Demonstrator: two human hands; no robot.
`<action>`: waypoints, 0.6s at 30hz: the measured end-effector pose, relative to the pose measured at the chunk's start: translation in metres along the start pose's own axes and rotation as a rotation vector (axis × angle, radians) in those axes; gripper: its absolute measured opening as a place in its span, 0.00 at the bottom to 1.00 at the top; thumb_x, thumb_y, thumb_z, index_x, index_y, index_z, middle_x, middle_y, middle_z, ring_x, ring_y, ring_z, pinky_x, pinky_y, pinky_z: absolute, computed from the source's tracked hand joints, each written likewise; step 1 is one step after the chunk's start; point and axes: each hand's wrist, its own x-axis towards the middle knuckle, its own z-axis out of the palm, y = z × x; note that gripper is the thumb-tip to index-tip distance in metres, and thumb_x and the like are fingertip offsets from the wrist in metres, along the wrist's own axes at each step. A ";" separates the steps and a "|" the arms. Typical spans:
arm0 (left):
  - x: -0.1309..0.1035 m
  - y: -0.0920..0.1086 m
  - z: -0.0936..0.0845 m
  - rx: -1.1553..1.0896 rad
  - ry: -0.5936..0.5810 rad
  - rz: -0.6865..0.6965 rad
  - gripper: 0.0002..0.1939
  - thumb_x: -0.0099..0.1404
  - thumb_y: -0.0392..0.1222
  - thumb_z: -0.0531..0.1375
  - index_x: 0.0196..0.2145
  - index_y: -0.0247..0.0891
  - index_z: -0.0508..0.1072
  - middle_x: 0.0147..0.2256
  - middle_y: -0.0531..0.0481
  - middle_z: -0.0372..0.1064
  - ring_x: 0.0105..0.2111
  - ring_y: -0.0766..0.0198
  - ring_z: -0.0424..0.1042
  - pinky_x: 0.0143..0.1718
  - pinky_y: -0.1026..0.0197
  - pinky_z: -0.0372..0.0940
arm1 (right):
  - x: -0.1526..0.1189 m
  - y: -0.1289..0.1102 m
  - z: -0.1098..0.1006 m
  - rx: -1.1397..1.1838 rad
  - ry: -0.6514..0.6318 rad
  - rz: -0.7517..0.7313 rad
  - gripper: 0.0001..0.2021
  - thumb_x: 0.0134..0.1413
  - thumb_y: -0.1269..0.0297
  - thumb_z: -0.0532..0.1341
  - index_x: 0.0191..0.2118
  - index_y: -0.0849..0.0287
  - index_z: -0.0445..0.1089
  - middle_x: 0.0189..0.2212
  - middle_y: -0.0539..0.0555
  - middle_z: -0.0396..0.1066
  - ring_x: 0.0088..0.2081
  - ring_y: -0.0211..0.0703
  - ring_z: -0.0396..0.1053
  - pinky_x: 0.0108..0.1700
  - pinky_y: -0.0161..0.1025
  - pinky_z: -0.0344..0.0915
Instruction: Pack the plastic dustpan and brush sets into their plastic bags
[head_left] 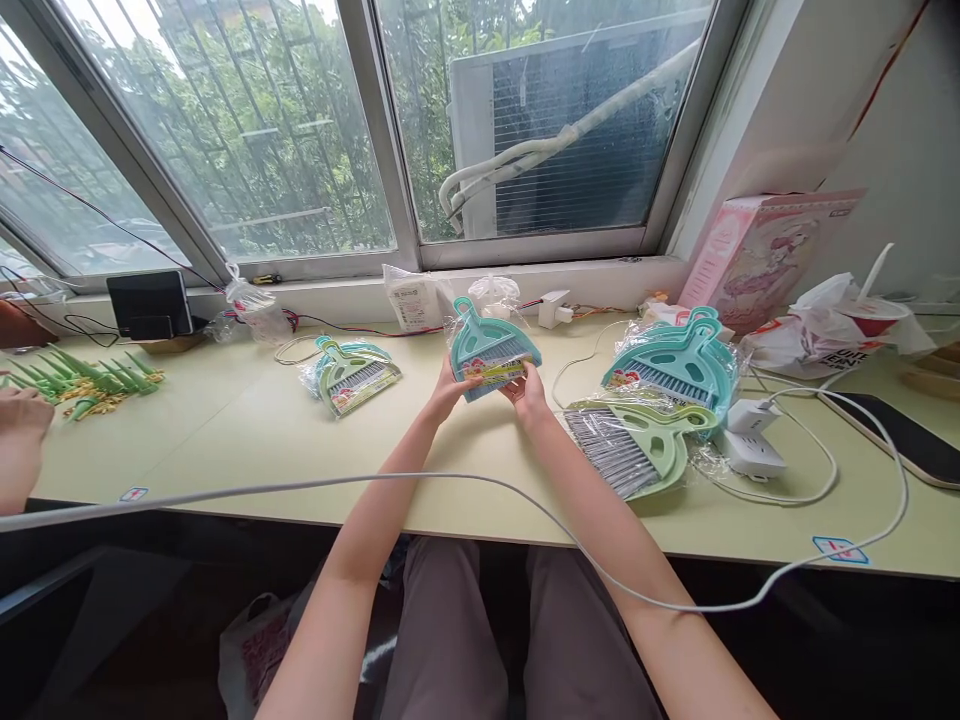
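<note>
Two hands are closed on one teal dustpan set (491,345), plastic-wrapped, center of frame, handle pointed up. Its lower left is clamped by the left hand (446,390), thumb laid over the yellow label (504,372), other fingers mostly hidden behind. Its lower right corner is gripped by the right hand (528,397), thumb at the edge, fingers curled beneath. Contact with the table (247,450) can't be judged. Both forearms are crossed by a white cable (480,478). A small wrapped green set (356,382) is seen left of center. Right of center, teal sets (667,355) are overlapped by a green set (645,440). Far left, another person's hand (22,425) is seen near green stems (105,380).
</note>
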 end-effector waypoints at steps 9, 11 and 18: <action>-0.005 0.001 0.008 0.047 -0.067 0.006 0.50 0.48 0.46 0.75 0.64 0.43 0.58 0.57 0.40 0.67 0.63 0.36 0.60 0.64 0.34 0.54 | 0.007 -0.003 -0.010 -0.036 0.065 0.045 0.12 0.64 0.51 0.58 0.38 0.55 0.69 0.24 0.49 0.74 0.26 0.39 0.75 0.32 0.37 0.76; -0.003 0.002 0.006 0.035 -0.041 0.005 0.52 0.47 0.46 0.75 0.65 0.43 0.56 0.58 0.40 0.66 0.63 0.37 0.60 0.65 0.35 0.54 | 0.005 -0.003 -0.007 -0.010 0.026 0.019 0.12 0.64 0.53 0.58 0.37 0.56 0.69 0.26 0.50 0.75 0.28 0.39 0.76 0.36 0.38 0.77; 0.001 0.007 -0.008 0.031 0.038 0.032 0.57 0.43 0.43 0.77 0.66 0.46 0.55 0.60 0.40 0.64 0.64 0.40 0.60 0.65 0.35 0.53 | -0.002 0.007 0.001 -0.099 -0.256 -0.073 0.11 0.50 0.79 0.67 0.37 0.58 0.71 0.34 0.50 0.79 0.36 0.38 0.78 0.47 0.36 0.76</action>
